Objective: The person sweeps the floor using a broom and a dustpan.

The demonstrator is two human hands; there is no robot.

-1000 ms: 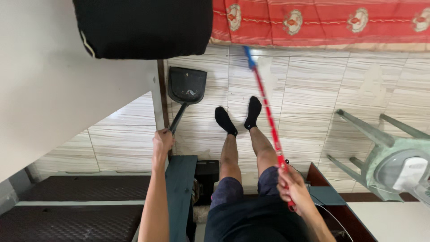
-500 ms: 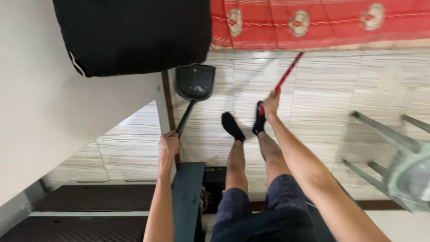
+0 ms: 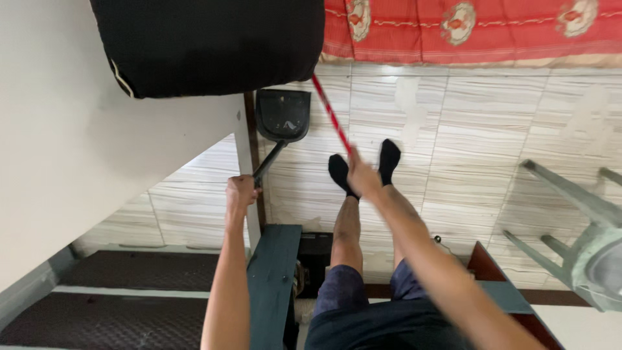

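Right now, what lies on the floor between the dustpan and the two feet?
In the head view, only bare tiled floor lies between the dustpan and the feet; the red broom handle crosses above it.

Open tiled floor (image 3: 492, 129) is left toward the right edge; passage is blocked by the black cushion (image 3: 207, 42), white wall (image 3: 58, 129) and green stool (image 3: 576, 220).
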